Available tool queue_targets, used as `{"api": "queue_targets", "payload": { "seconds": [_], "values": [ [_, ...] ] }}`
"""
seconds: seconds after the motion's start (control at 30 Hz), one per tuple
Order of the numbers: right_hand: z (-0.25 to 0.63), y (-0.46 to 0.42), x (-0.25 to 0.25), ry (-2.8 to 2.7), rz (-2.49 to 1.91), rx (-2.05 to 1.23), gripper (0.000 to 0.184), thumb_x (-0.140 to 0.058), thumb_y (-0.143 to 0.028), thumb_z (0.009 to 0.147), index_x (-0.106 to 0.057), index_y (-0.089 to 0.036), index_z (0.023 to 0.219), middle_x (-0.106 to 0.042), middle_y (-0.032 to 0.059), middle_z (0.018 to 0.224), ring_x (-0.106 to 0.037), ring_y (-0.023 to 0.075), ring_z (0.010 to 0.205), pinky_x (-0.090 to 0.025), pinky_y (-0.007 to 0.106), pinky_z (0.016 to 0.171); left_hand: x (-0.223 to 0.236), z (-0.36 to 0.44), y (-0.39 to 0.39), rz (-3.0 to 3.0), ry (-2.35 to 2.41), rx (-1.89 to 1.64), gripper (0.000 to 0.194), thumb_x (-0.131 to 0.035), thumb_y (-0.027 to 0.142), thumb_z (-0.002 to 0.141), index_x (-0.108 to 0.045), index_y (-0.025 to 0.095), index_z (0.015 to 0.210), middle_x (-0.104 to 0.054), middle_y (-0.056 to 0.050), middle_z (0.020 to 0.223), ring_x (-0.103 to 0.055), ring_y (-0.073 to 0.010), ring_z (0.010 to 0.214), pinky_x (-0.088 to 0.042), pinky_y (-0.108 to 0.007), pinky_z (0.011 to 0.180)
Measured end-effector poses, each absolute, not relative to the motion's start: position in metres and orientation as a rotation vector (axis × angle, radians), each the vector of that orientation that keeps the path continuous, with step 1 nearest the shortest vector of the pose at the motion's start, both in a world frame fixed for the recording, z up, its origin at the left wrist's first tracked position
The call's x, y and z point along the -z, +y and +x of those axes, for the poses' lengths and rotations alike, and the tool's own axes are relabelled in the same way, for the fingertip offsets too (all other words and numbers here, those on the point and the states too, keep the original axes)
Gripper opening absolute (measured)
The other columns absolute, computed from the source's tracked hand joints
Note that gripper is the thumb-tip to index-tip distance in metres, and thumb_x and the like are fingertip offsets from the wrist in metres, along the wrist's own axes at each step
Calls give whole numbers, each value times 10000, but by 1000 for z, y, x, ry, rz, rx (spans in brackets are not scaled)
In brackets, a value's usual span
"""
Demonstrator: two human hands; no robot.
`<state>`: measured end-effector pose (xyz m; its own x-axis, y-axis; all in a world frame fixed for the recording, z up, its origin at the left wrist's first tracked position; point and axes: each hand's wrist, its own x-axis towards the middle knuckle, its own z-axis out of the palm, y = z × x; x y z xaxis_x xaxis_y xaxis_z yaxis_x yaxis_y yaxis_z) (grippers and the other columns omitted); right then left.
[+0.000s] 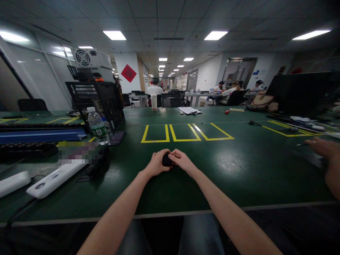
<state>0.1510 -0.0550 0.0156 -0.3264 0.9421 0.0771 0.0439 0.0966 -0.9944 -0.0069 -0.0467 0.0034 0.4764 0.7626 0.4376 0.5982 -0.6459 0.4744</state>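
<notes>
A small black rounded object [166,160] sits between my two hands, just above or on the green table [202,184]; its exact kind is not clear. My left hand [156,164] is curled around its left and lower side, with the thumb beneath. From the right, my right hand [182,160] pinches its near right edge, fingertips touching. Both forearms reach in over the table's front edge. Beyond my hands, yellow tape outlines [186,139] mark several open-sided boxes on the tabletop.
On the left stand a water bottle [97,126], a black computer case [111,102] and a white power strip [57,179]. A clipboard [190,110] and white cup [154,102] lie toward the far edge. Another person's hand [322,147] is at the right, near a dark monitor [300,94].
</notes>
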Motion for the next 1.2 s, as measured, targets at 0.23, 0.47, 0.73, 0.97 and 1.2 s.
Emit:
{"api": "queue_targets", "payload": {
  "seconds": [0.23, 0.47, 0.73, 0.97, 1.2],
  "values": [
    [152, -50, -14, -1470, -1110, -1451, 290, -596, -381, 669, -542, -156, 844, -572, 67, 904, -548, 171, 837, -463, 313, 734, -4, -7, -47, 2453, 1184, -909, 584, -660, 245, 584, -379, 256, 1096, -498, -10, 1085, -469, -221, 1007, -289, -364, 870],
    [158, -57, -19, -1654, -1010, -1342, 294, -621, -312, 657, -519, -189, 904, -568, 27, 935, -530, 160, 886, -425, 326, 788, -8, -8, -49, 2439, 1185, -871, 572, -653, 277, 598, -383, 260, 1102, -503, -10, 1077, -476, -225, 1000, -297, -364, 861],
    [150, -45, -8, -1496, -1109, -1406, 298, -589, -407, 665, -525, -167, 830, -575, 48, 870, -550, 163, 806, -467, 308, 710, -5, -7, -47, 2459, 1173, -902, 586, -659, 258, 586, -378, 258, 1101, -503, -8, 1073, -478, -217, 992, -295, -357, 863],
    [156, -51, -15, -1601, -1023, -1415, 299, -634, -340, 639, -523, -175, 861, -576, 34, 904, -544, 161, 856, -452, 320, 742, -5, -7, -47, 2439, 1194, -883, 583, -658, 265, 585, -386, 256, 1100, -510, -14, 1064, -477, -226, 997, -288, -369, 865],
    [155, -52, -13, -1604, -1028, -1350, 253, -561, -391, 693, -510, -192, 840, -572, 27, 874, -539, 163, 860, -459, 326, 738, -8, -9, -48, 2450, 1164, -883, 574, -654, 289, 603, -384, 257, 1109, -505, -17, 1079, -471, -222, 1008, -283, -375, 883]
  ]
}}
